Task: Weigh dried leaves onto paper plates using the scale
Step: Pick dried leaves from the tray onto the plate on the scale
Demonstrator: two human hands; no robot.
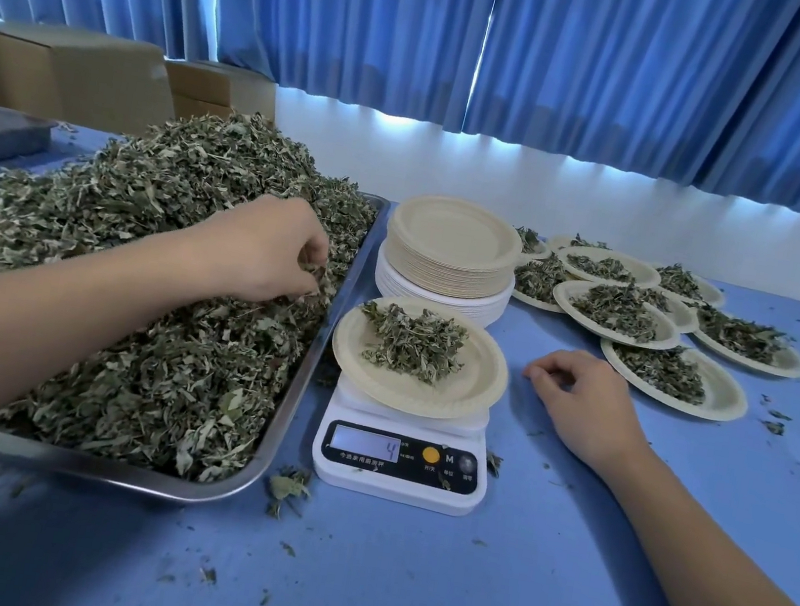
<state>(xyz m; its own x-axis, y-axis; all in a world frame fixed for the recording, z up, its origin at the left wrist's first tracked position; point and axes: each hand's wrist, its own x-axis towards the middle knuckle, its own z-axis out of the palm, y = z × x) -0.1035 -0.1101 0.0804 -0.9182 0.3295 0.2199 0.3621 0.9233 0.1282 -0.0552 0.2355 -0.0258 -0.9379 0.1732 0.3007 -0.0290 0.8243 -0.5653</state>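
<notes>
While beside the tray rim (291, 406), left hand (263, 251), fingers (314, 244) amid leaves (141, 212).

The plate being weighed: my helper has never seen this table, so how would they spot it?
Find the big steel tray heaped with dried leaves; the white scale stands just right of it. The plate sits on that scale, holding a small leaf pile. Unlike the empty stack behind and the filled plates further right, it alone rests on the scale.
</notes>
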